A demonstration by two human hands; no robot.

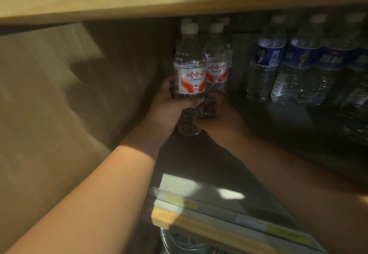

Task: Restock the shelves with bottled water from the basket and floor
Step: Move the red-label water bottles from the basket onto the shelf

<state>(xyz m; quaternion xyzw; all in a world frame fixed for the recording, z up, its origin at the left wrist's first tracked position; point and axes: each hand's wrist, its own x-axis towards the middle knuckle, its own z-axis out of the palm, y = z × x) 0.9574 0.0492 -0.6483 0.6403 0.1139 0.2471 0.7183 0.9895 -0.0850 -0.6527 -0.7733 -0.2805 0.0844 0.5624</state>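
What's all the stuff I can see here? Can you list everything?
Clear plastic water bottles with red-and-white labels: two held, more caps behind, shelf's left.
Clear plastic water bottles with blue labels: at least four, shelf's right.
Dark shelf floor: one, under the bottles.
Tan wooden board: one, overhead.
Price-label strip: one, grey with yellow tags, shelf's front edge.
Clear bottle: one, partly seen below the shelf.
Left grip: bare hand, holds the nearer red-labelled bottle.
Right grip: bare hand, holds the one beside it.

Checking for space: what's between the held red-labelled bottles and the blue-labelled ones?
Head view: bare dark shelf separates the clear red-labelled plastic bottles from the blue-labelled ones.
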